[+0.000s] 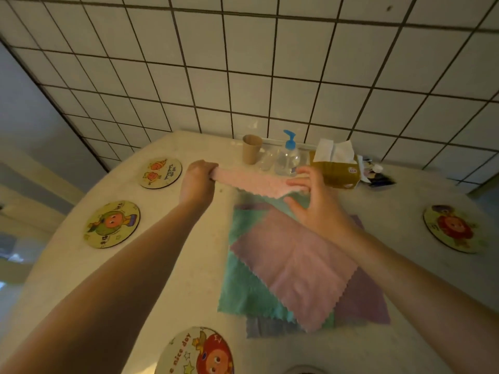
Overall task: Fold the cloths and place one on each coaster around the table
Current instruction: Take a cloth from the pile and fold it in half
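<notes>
A pink cloth (248,180) hangs stretched in the air above the table. My left hand (198,179) grips its left end. My right hand (310,195) pinches the right end between thumb and fingers, the other fingers spread. Below them a pile of flat cloths lies on the table: a pink one (294,265) on top, a green one (243,287) under it and a purple one (361,300) at the bottom right. Round cartoon coasters sit around the table: far left (161,173), left (112,224), near edge (197,352) and right (453,228).
At the back of the pale table (162,265) stand a brown paper cup (252,149), a clear pump bottle with a blue top (288,157) and a yellow tissue box (336,168). A tiled wall (243,63) rises behind them.
</notes>
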{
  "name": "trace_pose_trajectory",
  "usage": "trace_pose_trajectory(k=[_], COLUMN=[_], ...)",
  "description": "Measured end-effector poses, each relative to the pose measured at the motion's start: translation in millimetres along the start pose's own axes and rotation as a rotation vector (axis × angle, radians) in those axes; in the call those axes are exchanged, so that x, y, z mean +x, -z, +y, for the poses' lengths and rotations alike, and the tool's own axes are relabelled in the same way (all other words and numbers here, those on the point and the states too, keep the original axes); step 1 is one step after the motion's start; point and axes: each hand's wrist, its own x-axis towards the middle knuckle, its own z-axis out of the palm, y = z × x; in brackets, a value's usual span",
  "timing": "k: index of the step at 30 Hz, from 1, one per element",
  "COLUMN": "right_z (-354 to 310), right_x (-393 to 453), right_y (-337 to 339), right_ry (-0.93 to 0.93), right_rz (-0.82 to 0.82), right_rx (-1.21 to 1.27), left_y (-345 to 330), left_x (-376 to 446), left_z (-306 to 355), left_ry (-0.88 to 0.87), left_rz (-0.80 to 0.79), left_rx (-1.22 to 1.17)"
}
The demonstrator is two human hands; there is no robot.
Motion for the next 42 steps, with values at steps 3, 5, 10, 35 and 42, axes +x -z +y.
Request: trace_pose_trajectory(k=[3,5,10,35,42], right_z=[-31,-56,-96,-108,-70], right_x=[6,4,-27,-195,-127], right_y=[-18,-39,-97,-229,-246], right_ry=[0.058,0.118,0.218,-0.492,-0.699], right_rz=[-0.001,0.008,-0.014,-0.225,-0.086], right_rx=[-0.004,0.012,0.054,-0.02,0.148], left_y=[45,78,131,186,137], left_x=[-8,-28,-93,-267,-217], left_z=[-23,-45,-115,-272,-272], left_ry=[-0.072,-0.102,-0.156,0.584,0.759], left_rz=[0.105,0.161,0.135,-0.409,-0.297], left_rx=[0.075,0.135,0.232,-0.341,-0.378])
